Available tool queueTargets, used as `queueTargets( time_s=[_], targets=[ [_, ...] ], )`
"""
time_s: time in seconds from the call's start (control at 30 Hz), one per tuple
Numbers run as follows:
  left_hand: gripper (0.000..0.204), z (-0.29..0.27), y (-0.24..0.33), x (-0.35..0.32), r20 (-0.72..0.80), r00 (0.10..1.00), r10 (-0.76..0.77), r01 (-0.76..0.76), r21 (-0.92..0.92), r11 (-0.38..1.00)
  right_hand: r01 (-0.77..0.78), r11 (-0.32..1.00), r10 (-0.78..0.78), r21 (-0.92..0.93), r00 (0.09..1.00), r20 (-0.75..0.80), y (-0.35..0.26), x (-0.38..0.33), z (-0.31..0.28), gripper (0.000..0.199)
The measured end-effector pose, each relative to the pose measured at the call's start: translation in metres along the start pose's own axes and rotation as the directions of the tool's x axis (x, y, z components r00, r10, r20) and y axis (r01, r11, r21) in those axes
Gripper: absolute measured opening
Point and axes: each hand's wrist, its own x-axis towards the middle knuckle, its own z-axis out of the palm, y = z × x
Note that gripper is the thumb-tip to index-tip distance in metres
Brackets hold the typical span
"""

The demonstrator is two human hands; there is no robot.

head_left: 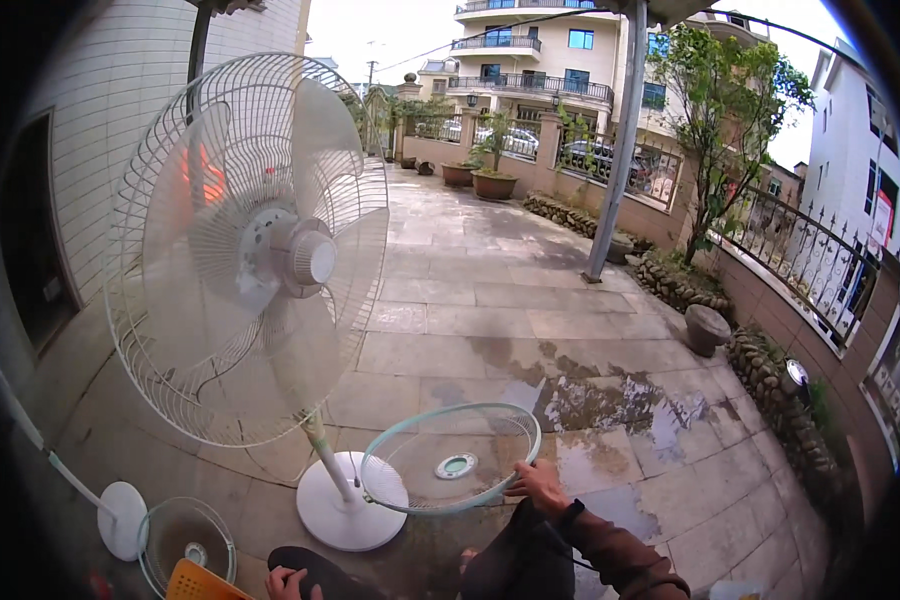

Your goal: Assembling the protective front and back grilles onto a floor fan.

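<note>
My right hand (540, 487) is closed on the pale teal rim of a round wire fan grille (457, 467). The grille is tilted in front of my knees, with a small round badge at its centre. Beside my left knee, at the lower edge, is my left hand (288, 583), partly cut off, its fingers loosely bent and no object visible in them. A big white pedestal fan (310, 258) stands ahead on the left, its blades bare at the front and its rear cage behind them. Its round white base (352, 505) is partly behind the grille.
Another teal-rimmed grille (188, 545) lies at lower left by a second white stand base (122, 520). An orange plastic piece (198, 582) overlaps it. Wet patches (610, 405) mark the paving. A metal post (618, 150), potted plants (494, 184) and a stone-edged bed (685, 285) stand farther off.
</note>
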Motion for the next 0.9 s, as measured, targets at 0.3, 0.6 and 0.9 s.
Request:
queueTargets(
  time_s=[0.3,0.6,0.9],
  targets=[
    [0.027,-0.010,-0.008,-0.001,0.046,0.999,-0.008,0.002,0.124,0.992,-0.071,0.997,0.071,0.038,0.997,0.006,0.042,0.018,0.017,0.040],
    [0.033,0.000,-0.010,0.032,0.078,0.994,-0.083,0.087,-0.041,0.995,-0.178,0.965,0.189,0.191,0.981,-0.037,0.061,0.044,0.038,0.043],
    [0.034,0.023,-0.016,0.025,0.008,1.000,-0.019,0.018,0.112,0.993,-0.190,0.942,0.236,0.276,0.961,-0.145,0.095,0.056,0.062,0.041]
  ],
)
